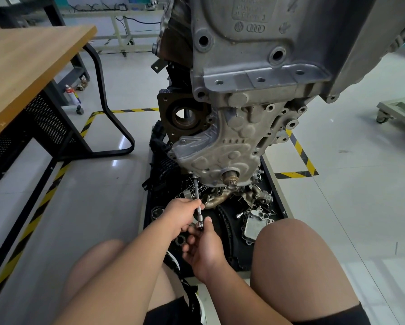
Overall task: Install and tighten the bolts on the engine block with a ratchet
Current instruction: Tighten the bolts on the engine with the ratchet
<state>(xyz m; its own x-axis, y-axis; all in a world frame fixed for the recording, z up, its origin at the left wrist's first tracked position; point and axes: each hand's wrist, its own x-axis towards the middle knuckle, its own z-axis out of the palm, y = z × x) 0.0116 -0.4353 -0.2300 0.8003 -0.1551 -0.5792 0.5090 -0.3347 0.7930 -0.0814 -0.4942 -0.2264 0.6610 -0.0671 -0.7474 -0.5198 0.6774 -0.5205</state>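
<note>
Left grip (185, 214) pinches the extension bar (197, 193) mid-shaft; right grip (204, 249) curls round the ratchet head (199, 225). Stiff steel, probably slick: best held at the knurled lower shaft.

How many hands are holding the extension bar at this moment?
2. The left hand grips the extension bar around mid-shaft; the right hand pinches its near end.

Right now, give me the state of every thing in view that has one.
engine block, upright, several bolt holes empty.
ratchet, tip against the engine block's lower left edge, shaft slanting back toward the person.
left hand, grips the ratchet's shaft.
right hand, holds the ratchet's near end.
</note>
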